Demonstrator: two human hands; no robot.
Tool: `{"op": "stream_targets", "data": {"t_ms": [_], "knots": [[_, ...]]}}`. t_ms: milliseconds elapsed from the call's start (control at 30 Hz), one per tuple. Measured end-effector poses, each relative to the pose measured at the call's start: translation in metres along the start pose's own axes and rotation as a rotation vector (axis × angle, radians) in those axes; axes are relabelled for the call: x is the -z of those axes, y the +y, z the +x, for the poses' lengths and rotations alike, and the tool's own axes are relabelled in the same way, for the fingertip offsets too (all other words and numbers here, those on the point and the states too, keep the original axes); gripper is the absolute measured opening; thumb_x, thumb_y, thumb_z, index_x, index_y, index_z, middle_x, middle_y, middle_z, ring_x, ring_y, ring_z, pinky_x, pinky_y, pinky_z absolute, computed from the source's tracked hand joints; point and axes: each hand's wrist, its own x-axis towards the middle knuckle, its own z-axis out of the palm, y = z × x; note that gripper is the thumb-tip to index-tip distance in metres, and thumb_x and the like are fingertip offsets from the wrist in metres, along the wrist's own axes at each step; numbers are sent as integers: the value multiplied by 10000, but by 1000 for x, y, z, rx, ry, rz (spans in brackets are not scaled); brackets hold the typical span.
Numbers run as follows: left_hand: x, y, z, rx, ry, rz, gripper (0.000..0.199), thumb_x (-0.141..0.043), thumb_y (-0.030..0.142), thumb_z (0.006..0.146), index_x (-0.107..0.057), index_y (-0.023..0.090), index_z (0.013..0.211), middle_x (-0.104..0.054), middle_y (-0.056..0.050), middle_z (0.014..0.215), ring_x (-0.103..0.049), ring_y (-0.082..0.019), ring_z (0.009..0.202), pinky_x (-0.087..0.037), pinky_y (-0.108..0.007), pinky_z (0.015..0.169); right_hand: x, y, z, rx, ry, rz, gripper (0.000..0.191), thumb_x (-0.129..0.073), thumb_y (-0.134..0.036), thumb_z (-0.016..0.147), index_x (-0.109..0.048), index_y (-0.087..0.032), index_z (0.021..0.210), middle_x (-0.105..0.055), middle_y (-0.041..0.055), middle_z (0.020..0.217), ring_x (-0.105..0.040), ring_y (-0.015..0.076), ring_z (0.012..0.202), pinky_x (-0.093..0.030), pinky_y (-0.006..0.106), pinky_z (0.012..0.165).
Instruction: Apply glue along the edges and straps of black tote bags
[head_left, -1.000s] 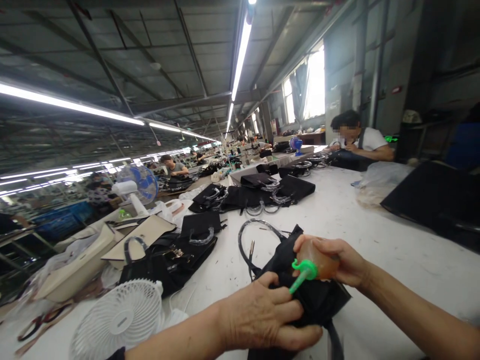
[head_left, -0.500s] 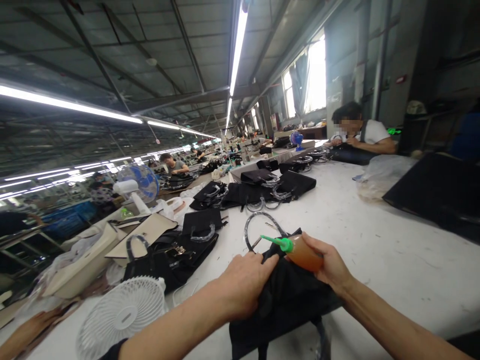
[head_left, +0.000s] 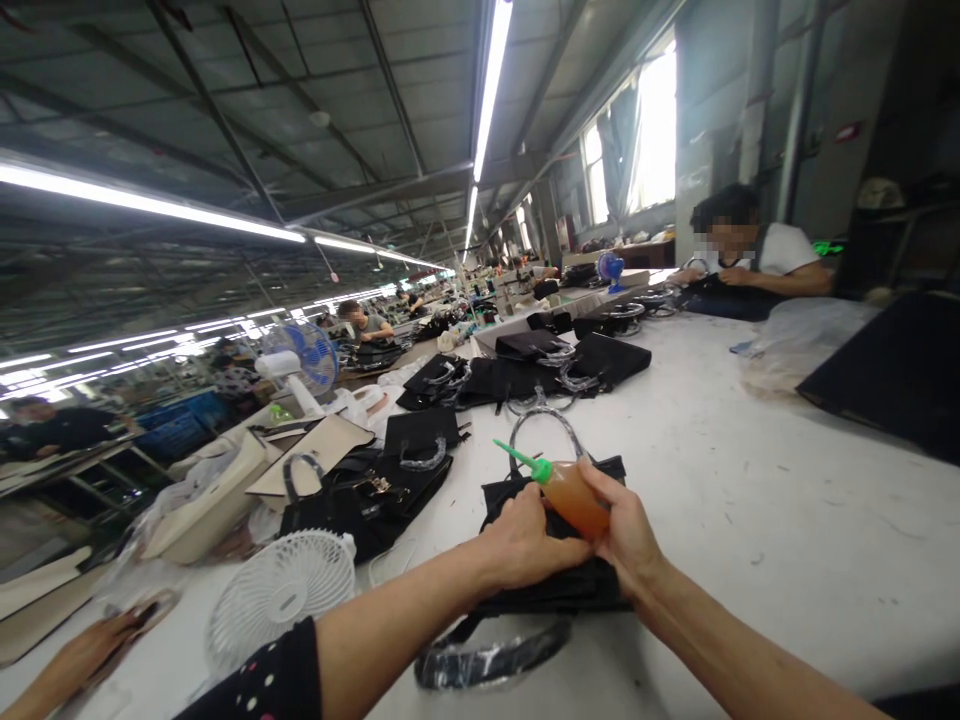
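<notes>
A squeeze bottle [head_left: 574, 500] of amber liquid, with a green cap and long thin green nozzle, is in my right hand [head_left: 630, 540]. Its nozzle points up and left, above the far part of a black handbag [head_left: 555, 595]. My left hand [head_left: 525, 545] lies on that bag with its fingers curled over the fabric and partly hidden, the thumb reaching right. One plastic-wrapped handle [head_left: 491, 668] rests on the near side of the bag. Another handle [head_left: 551, 415] arches up at its far side.
A white fan [head_left: 281, 600] stands left of my forearm. Black handbags [head_left: 525, 375] lie across the white table [head_left: 787, 530]; cream bag pieces [head_left: 319, 460] are at the left. A co-worker's hand [head_left: 94, 650] shows at the lower left, and another person [head_left: 780, 260] works at the far right.
The handbag has been turned or folded, its near handle now lying on the table. My right hand has moved left with the bottle, and the nozzle tip is higher over the bag.
</notes>
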Motion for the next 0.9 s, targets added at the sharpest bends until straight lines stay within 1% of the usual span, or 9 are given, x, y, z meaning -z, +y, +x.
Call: {"op": "stream_targets", "data": {"t_ms": [167,233,367,467,567,633,733,800,900], "knots": [[-3,-16,5,45,55,44,521,-639,215,729,-607,178,1247,-721,-63,983,-661,-234,891,-546,-295,723,-5,8,4,81,-14,-27,338,-776,-410,825,-716,-132,1006,-749,47,897,-672,144,726,-532,254,636],[-4,-16,8,90,97,84,460,-608,190,742,-637,183,1201,-730,-60,962,-663,-230,867,-534,-284,682,-6,11,6,104,-18,-41,325,-768,-401,836,-706,-134,1012,-740,39,886,-658,139,721,-502,241,599],[-4,-19,13,155,130,121,338,-647,234,753,-700,194,1083,-733,-29,887,-671,-220,829,-515,-267,646,-11,5,0,136,-57,-37,350,-840,-412,727,-710,-149,920,-742,38,885,-668,184,800,-538,278,671],[4,-27,19,222,151,168,343,-730,322,711,-724,180,1024,-725,-22,817,-674,-217,778,-494,-255,596,-11,-13,-14,165,-77,-24,345,-868,-388,668,-708,-184,895,-742,38,930,-678,233,875,-585,360,724],[19,-36,27,269,175,228,423,-809,385,625,-742,172,985,-718,-24,770,-679,-225,735,-476,-258,559,-4,-37,-30,209,-44,-7,308,-863,-354,674,-718,-188,889,-743,60,995,-683,319,1020,-606,518,842],[29,-40,32,266,186,283,399,-819,334,590,-760,175,951,-699,-13,715,-671,-219,698,-463,-257,552,5,-51,-38,244,4,13,265,-846,-350,700,-726,-188,871,-748,67,1001,-685,354,1058,-588,591,907],[38,-43,36,207,209,378,267,-769,244,605,-773,165,859,-650,-3,640,-650,-203,662,-461,-260,576,22,-64,-48,284,92,54,186,-803,-331,747,-734,-201,861,-757,63,1016,-705,356,1037,-577,624,945],[38,-43,35,130,249,440,184,-728,253,672,-766,167,830,-667,-23,720,-655,-206,723,-492,-277,640,34,-67,-54,280,174,99,144,-765,-307,781,-737,-202,875,-757,74,1050,-715,352,1019,-578,635,947],[35,-41,31,-26,337,540,148,-642,207,770,-738,187,881,-690,-58,1077,-637,-224,991,-521,-315,856,51,-65,-61,231,294,142,143,-725,-275,801,-741,-182,907,-750,117,1078,-722,363,1007,-602,612,921]]}}
